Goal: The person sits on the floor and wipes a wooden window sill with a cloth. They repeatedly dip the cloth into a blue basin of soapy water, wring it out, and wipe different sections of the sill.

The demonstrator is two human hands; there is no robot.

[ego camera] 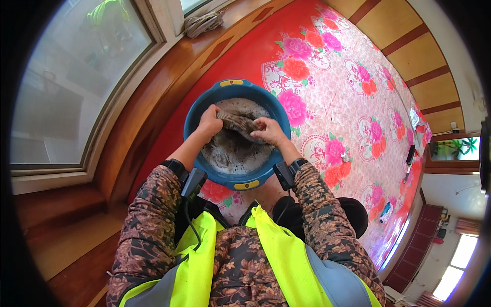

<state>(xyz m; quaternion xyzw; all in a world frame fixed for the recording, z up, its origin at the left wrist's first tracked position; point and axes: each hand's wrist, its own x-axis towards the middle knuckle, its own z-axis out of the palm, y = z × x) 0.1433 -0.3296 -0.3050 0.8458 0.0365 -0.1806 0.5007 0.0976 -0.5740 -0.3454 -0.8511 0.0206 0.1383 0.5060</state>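
Observation:
A round blue plastic basin (282,111) with yellow handle inserts stands before me, holding murky, sudsy water (245,163). Over the water a wet striped cloth (239,123) stretches between my two hands. My left hand (210,124) grips its left end near the basin's left wall. At the right end, the thumb and fingers of my right hand (266,130) pinch the cloth. The lower edge of the cloth hangs towards the foam, and whether more of it lies under the water cannot be seen.
Beneath the basin spreads a red and pink floral sheet (330,115). Along the left runs a wooden sill (161,76) below a window (84,84). A bundled striped cloth (203,23) rests on the sill. Farther right lie a black-handled tool (410,155) and a small blue-and-white packet (386,212).

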